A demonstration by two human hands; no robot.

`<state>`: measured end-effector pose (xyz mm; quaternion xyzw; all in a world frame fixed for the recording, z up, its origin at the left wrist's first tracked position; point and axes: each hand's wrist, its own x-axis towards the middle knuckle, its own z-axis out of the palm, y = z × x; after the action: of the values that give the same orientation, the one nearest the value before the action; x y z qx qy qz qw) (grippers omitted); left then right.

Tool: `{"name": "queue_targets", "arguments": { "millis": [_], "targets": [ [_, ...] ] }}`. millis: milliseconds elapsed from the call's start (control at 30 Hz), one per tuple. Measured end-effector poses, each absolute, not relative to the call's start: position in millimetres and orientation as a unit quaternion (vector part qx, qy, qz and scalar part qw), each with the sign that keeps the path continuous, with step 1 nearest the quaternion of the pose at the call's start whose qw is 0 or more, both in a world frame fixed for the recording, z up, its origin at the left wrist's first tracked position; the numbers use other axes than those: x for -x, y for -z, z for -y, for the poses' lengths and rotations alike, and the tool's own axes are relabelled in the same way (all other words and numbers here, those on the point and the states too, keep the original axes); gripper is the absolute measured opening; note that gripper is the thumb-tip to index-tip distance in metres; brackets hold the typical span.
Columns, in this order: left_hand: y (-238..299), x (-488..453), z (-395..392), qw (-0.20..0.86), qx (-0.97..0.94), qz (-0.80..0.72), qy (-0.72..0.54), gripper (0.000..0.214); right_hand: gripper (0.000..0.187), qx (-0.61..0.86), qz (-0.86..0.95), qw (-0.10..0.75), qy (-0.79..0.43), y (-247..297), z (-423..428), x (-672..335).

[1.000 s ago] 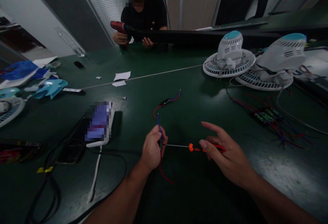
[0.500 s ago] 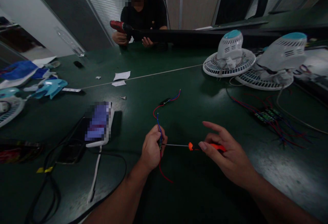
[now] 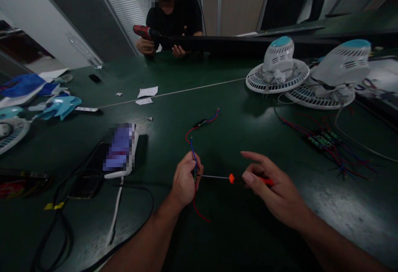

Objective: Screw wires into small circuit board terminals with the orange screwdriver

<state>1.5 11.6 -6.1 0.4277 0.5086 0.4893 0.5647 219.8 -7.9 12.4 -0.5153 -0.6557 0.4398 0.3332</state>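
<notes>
Screwdriver [image 3: 236, 178] — glossy orange plastic handle, thin metal shaft; table [image 3: 236, 98] — matt green.

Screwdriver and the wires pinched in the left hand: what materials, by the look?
Screwdriver: thin grey shaft with a faint sheen, likely steel; orange-red handle, smooth, probably plastic. Wires: red and blue sheaths that curve loosely, likely soft plastic insulation; conductor not visible.

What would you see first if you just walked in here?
Two hands in the middle: the left hand pinches red and blue wires, and the right hand holds an orange-handled screwdriver pointed at them. Far right on the green table lie two white fans.
</notes>
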Motion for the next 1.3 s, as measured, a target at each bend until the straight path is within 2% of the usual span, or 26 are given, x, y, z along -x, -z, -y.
{"name": "queue_targets", "arguments": {
  "millis": [300,533,1300],
  "targets": [
    [7.7,-1.1,-11.8,0.562,-0.429,-0.511,-0.488,0.020,0.045,0.560,0.648,0.277,-0.436,-12.9,6.3,-220.1],
    [5.9,-1.3,-12.0,0.561,-0.432,-0.514,-0.484,0.020,0.042,0.518,0.669,0.320,-0.427,-9.4,8.3,-219.8],
    [10.1,0.6,-12.1,0.566,-0.425,-0.512,-0.486,0.020,0.047,0.498,0.650,0.374,-0.435,-11.1,8.1,-218.4]
  ]
}}
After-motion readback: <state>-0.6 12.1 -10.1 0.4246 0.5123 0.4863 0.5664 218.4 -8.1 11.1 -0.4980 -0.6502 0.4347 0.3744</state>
